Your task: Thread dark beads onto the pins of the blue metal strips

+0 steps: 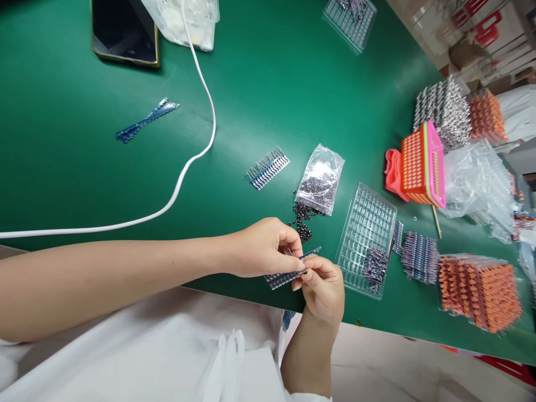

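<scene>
White clothing [176, 346], both hands [263, 248] [325, 293] pinched on component strip [280, 280], dark beads [316, 192] in clear bag [329, 162], small parts [376, 265] in tray [362, 223]

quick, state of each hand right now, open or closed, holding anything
Left hand: fingers curled in at the dark strip; whether they grip anything cannot be told.
Right hand: closed, pinching the dark strip.

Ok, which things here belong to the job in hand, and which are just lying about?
Likely part of the job:
strip between the left hand and right hand
loose dark pieces
clear bag of dark pieces
nearer clear tray

Probably just lying about:
phone
white cable
orange basket
</scene>
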Tool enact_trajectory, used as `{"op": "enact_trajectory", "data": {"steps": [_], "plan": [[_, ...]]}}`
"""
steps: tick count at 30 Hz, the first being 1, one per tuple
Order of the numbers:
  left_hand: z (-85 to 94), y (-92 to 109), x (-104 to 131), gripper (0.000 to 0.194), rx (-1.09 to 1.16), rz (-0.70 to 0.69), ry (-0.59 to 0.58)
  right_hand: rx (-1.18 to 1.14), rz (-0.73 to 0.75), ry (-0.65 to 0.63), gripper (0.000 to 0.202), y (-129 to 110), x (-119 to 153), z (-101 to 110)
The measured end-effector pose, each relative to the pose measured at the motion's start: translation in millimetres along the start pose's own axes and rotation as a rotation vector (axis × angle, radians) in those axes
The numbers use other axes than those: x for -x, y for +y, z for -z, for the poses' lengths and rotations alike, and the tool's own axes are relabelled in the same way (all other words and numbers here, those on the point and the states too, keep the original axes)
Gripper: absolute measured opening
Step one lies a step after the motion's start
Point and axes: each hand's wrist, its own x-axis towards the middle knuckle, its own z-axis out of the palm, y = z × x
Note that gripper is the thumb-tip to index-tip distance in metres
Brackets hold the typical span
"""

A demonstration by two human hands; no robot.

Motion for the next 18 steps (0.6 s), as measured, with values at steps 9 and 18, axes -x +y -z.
{"op": "enact_trajectory", "data": {"steps": [9, 18], "plan": [[-0.4, 0.1, -0.6, 0.017, -0.01, -0.005, 0.005, 0.046, 0.029, 0.005, 0.01, 2.4, 0.9, 1.5], [0.8, 0.5, -1.5, 0.017, -0.029, -0.016, -0.02, 0.037, -0.001, -0.005, 0.011, 2.4, 1.2, 2.9]]}}
